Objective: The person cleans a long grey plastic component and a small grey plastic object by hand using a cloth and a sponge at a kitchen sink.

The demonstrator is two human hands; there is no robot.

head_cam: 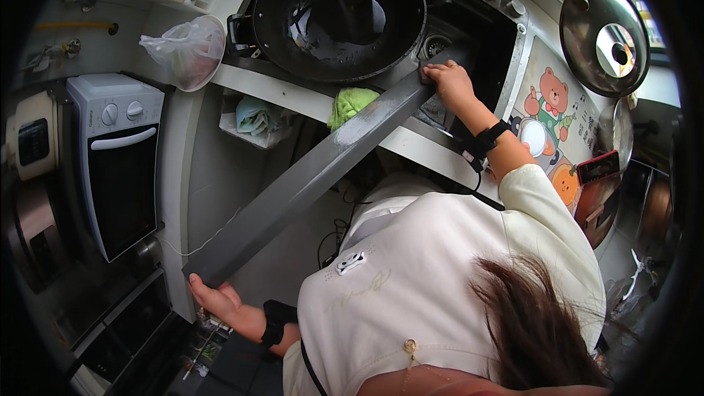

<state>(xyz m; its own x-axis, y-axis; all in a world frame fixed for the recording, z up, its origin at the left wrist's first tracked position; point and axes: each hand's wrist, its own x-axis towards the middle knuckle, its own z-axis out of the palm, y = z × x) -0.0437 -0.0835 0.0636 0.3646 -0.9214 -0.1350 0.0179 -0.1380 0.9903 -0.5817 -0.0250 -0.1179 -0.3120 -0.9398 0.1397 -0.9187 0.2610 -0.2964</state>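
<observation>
A long grey rectangular panel (297,187) slants across the view, from the hob down to the lower left. My left hand (214,294) holds its lower end, with the thumb at the corner. At the upper end, my right hand (448,80) has its fingers closed over the edge; a small brownish piece shows under them. Beside the panel's middle, a green cloth (352,105) lies at the counter edge. A large black wok (338,16) with a wet, shiny inside sits on the hob. Next to it, part of a burner (436,45) is visible.
A bag-lined bin (190,55) hangs at the counter's left, near a small white oven (118,165). A holder contains a pale blue cloth (256,116). To the right are a cartoon bear mat (550,93), a round white lid (532,136), a phone (598,167) and a pan lid (583,38).
</observation>
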